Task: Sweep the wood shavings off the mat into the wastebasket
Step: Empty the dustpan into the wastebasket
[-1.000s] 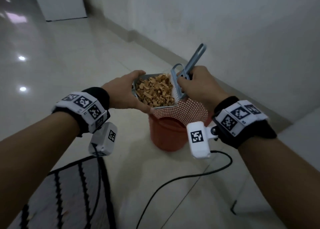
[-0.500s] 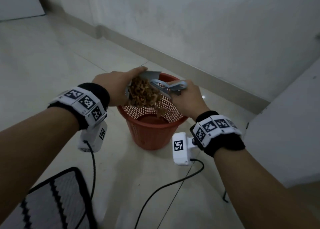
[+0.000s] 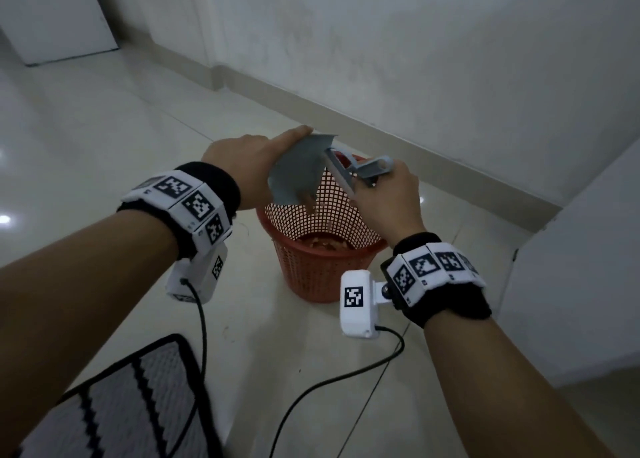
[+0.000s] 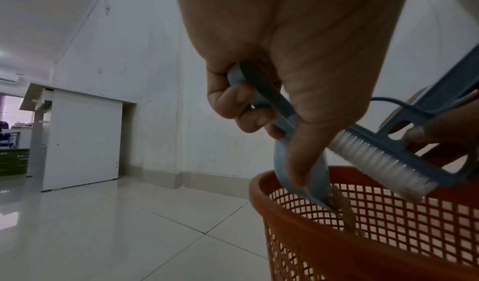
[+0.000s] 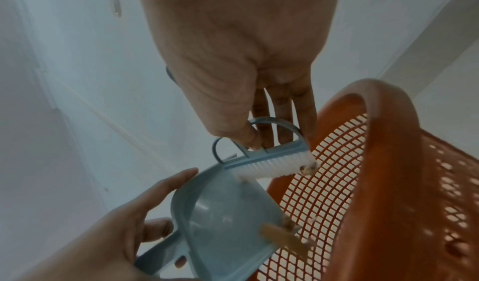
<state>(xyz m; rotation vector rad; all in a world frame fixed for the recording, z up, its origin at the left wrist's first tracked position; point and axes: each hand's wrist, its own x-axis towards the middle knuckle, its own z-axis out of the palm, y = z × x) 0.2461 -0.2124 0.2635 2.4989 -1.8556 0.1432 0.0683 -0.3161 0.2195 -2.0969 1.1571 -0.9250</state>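
My left hand [image 3: 249,159] grips the handle of a blue-grey dustpan [image 3: 301,170] and holds it tipped steeply, mouth down, over the orange mesh wastebasket [image 3: 322,270]. The pan [image 5: 228,220] is almost bare; a few wood shavings [image 5: 279,234] cling to its lip or fall from it. More shavings [image 3: 325,243] lie in the basket's bottom. My right hand [image 3: 384,198] pinches a small blue brush [image 3: 349,170] whose white bristles [image 4: 383,162] sit against the pan's upper edge. The striped mat [image 3: 114,405] lies on the floor at the lower left.
The basket stands on pale floor tiles close to a white wall with a skirting board [image 3: 381,139]. A white cabinet side [image 3: 581,284] rises at the right. Black cables [image 3: 329,385] trail from the wrist cameras across the floor. A white door [image 3: 59,17] is far left.
The dustpan went from level and full to steeply tipped over the basket. The heap of shavings slid out into the basket, and the brush dropped down against the pan.
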